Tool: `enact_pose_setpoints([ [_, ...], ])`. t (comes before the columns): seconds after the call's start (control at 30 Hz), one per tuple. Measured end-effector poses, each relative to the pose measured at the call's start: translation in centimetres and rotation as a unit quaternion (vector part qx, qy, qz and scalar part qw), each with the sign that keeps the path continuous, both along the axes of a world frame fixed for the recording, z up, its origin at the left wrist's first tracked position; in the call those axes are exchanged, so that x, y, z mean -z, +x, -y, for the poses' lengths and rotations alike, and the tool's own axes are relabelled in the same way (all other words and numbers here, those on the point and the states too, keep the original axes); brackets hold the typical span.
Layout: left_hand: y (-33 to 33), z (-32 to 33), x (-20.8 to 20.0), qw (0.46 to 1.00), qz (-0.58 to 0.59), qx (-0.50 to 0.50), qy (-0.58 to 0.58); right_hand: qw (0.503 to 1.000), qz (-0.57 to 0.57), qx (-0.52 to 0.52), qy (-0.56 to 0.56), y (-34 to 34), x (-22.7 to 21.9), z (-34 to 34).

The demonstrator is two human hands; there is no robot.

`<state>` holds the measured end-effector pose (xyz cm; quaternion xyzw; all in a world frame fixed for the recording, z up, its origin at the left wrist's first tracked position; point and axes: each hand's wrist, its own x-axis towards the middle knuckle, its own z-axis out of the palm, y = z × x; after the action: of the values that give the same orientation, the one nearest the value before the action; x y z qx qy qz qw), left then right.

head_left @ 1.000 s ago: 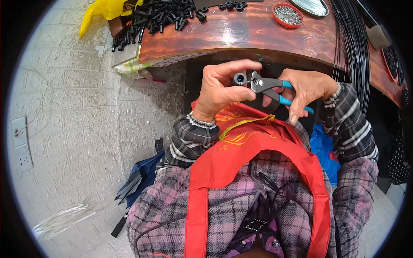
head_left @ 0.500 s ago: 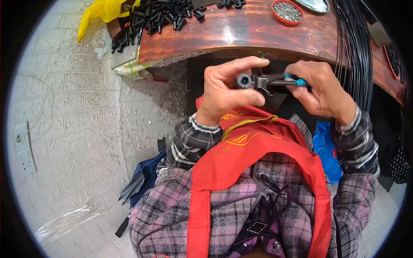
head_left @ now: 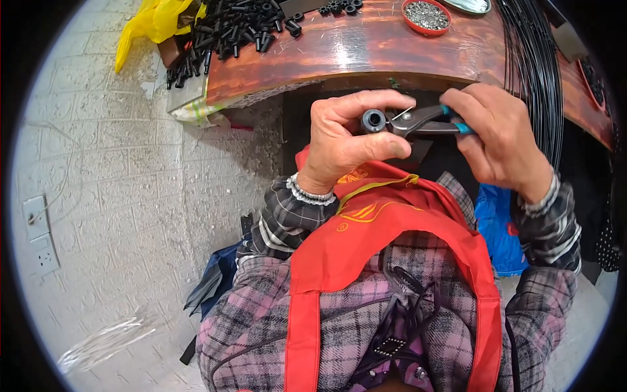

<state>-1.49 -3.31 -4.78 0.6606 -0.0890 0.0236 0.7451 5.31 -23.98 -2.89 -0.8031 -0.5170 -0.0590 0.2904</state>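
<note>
A small black tubular part [head_left: 373, 121] is pinched between the thumb and fingers of my left hand [head_left: 336, 140], its round hollow end facing up. My right hand [head_left: 503, 134] grips a pair of pliers [head_left: 424, 123] with dark metal jaws and teal-tipped handles. The handles are spread apart. The pliers' head lies against or right beside the part, between my left thumb and index finger. A thin light sliver shows near the jaws. Whether the jaws bite on anything is too small to tell.
Beyond my hands is a curved reddish-brown wooden table [head_left: 385, 55]. On it are a heap of black parts [head_left: 238, 23], a red bowl [head_left: 426, 17] of small metallic pieces and a yellow bag [head_left: 147, 29]. A bundle of black rods [head_left: 532, 72] hangs over the edge at right.
The pliers' handles have spread, and the tool has turned so its jaws show flatter. My right hand has shifted slightly right. The left hand keeps the part in nearly the same place.
</note>
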Motion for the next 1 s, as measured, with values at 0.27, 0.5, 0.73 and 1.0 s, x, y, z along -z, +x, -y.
enact_pose_setpoints([
  [0.27,0.3,-0.3,0.3,0.997,0.023,0.069,-0.002,0.874,-0.446,-0.124,-0.148,1.5,-0.3,-0.2],
  [0.5,0.6,0.2,0.2,0.999,0.031,0.017,-0.021,0.998,-0.056,-0.001,-0.030,1.2,-0.7,0.7],
  [0.73,0.2,0.2,-0.4,0.999,0.010,0.015,-0.032,0.880,-0.431,-0.107,-0.171,1.0,-0.2,-0.3],
  [1.0,1.2,-2.0,0.9,0.993,0.047,-0.037,-0.098,0.956,-0.253,0.044,-0.140,-1.4,3.0,-0.2],
])
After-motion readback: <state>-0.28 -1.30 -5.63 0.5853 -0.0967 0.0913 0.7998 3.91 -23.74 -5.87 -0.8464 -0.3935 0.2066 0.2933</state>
